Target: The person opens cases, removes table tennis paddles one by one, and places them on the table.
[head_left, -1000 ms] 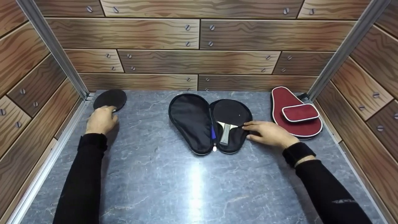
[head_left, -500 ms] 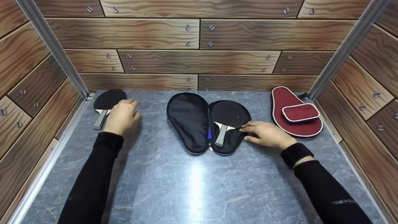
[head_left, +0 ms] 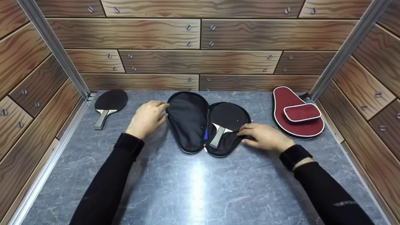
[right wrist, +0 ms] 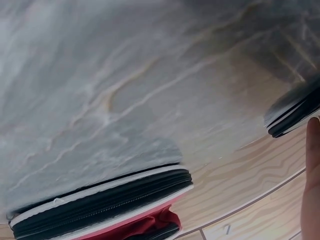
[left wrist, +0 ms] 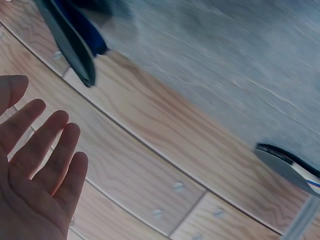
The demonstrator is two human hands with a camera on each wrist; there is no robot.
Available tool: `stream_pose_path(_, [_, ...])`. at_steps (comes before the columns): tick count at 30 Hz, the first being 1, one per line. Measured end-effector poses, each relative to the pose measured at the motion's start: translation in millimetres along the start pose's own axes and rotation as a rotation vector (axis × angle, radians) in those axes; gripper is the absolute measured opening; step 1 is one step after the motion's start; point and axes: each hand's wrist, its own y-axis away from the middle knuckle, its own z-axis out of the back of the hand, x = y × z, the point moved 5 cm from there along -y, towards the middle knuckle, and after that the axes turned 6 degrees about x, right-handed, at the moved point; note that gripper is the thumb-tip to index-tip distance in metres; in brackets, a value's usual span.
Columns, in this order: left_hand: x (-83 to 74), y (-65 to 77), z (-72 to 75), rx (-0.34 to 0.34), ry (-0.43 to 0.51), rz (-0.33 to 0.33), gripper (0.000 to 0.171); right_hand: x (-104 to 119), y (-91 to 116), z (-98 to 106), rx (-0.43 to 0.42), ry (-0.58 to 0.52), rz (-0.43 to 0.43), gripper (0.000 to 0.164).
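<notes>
A black racket case [head_left: 187,122] lies unfolded flat in the head view. Its right half holds a table tennis bat [head_left: 228,115] with black rubber and a grey handle, slightly tilted. My left hand [head_left: 146,117] reaches the left half's edge, fingers extended; whether it touches is unclear. The left wrist view shows that hand [left wrist: 45,170] with spread fingers, holding nothing. At the right half's edge, my right hand [head_left: 265,136] rests its fingertips on the rim. A single straight finger [right wrist: 312,165] shows against the case edge [right wrist: 292,112] in the right wrist view.
Another black bat [head_left: 111,100] lies at the back left. A red case [head_left: 298,126] with white piping and a front pocket lies at the back right. Wood-patterned walls [head_left: 200,34] enclose the grey marbled tabletop [head_left: 193,187] on three sides.
My left hand has left the bat at the back left and moved right to the black case. The case and its bat have slid slightly left and turned, with my right hand following.
</notes>
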Motion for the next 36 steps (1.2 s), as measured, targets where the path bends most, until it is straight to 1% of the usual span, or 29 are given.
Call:
stream_pose_path(4, [-17.5, -6.6, -5.3, 0.03, -0.005, -0.03, 0.043, 3.1, -1.6, -1.1, -0.001, -0.032, 0.014, 0.031])
stream_pose_path(9, [-43.5, -14.2, -11.5, 0.067, -0.021, -0.089, 0.047, 6.9, -3.0, -0.6, -0.002, -0.052, 0.039, 0.033])
stream_pose_path(13, [-62.8, -19.6, -20.1, 0.123, -0.032, -0.118, 0.048, 10.9, -4.9, -1.8, -0.001, -0.054, 0.061, 0.034])
stream_pose_path(16, [-76.1, -22.7, -27.4, 0.166, -0.026, -0.134, 0.048, 12.9, -6.5, -3.2, 0.002, -0.047, 0.061, 0.035])
stream_pose_path(19, [-88.8, -24.0, -33.6, 0.193, -0.017, -0.155, 0.048, 14.7, -7.6, -3.9, 0.003, -0.036, 0.057, 0.035])
stream_pose_path(24, [-108.7, -25.6, -41.4, 0.212, -0.008, -0.197, 0.045, 18.4, -8.6, -3.4, 0.0, -0.029, 0.06, 0.035])
stream_pose_path(32, [-137.7, -26.9, -54.9, 0.238, 0.067, -0.252, 0.037, 20.8, -9.7, -4.0, 0.002, -0.024, 0.055, 0.035])
stream_pose_path(36, [-150.0, -27.5, -63.4, 0.249, 0.058, -0.284, 0.04, 21.3, -9.8, -4.3, 0.0, -0.022, 0.055, 0.036])
